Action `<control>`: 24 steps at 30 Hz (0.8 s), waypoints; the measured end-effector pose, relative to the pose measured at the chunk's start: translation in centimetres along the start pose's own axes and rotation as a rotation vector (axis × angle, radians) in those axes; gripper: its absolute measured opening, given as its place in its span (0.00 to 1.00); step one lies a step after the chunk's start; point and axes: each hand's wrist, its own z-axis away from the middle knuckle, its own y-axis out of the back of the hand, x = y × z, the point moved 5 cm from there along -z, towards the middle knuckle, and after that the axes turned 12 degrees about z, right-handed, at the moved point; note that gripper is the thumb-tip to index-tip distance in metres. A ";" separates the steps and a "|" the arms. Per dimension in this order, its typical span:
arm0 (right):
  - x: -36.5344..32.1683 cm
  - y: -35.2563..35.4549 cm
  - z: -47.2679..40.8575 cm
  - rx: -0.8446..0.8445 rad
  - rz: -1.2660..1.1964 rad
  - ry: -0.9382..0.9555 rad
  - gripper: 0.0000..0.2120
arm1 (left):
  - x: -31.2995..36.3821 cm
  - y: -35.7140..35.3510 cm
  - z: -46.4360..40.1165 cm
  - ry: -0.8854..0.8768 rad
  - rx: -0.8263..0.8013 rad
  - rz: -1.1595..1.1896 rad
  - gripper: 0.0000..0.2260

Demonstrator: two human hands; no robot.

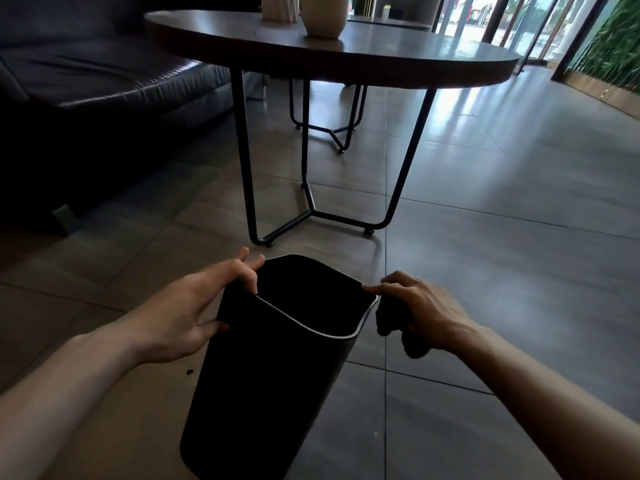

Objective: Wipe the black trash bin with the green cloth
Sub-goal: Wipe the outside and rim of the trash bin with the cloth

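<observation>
Down below me, the grey tiled floor [485,271] fills most of what I see, its surface shining where daylight comes in from the glass at the far right. To my left a dark leather sofa [86,74] sits in deep shadow. Straight ahead stands a round wooden table [381,60] on thin black metal legs, and on its top are a cream vase [323,15] and a pale ribbed object [278,6] just beside it, both cut off by the frame's upper edge.

Nearer to me, between my forearms, is the black trash bin [270,375], tilted so its open mouth faces up and away from me, its thin rim catching a line of light. My left hand [194,306] grips the bin at its left upper edge: the fingers curl over the rim into the opening, the thumb pressed against the outer wall. My right hand [422,310] is closed around the cloth [391,320], which looks nearly black in this dim light; the cloth is bunched against the bin's right corner, and my index finger stretches out along the rim there. A small dark speck [189,372] lies on the tile just left of the bin.
</observation>
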 end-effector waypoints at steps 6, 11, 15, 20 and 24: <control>-1.5 -0.4 -0.8 0.028 0.019 0.074 0.20 | -0.1 0.1 0.4 0.013 -0.007 0.024 0.25; -2.3 -0.1 0.5 0.100 0.125 0.127 0.17 | -0.2 0.4 0.3 0.015 0.062 -0.054 0.21; -3.1 2.1 1.7 0.256 0.173 0.108 0.14 | -0.1 0.2 -0.8 -0.050 0.086 -0.132 0.19; -3.4 3.0 2.2 0.318 0.249 0.013 0.10 | -1.1 -1.0 -1.7 -0.041 0.091 -0.209 0.10; -2.1 2.8 2.6 0.306 0.271 -0.085 0.14 | -1.6 -2.7 -3.1 0.023 0.089 -0.319 0.16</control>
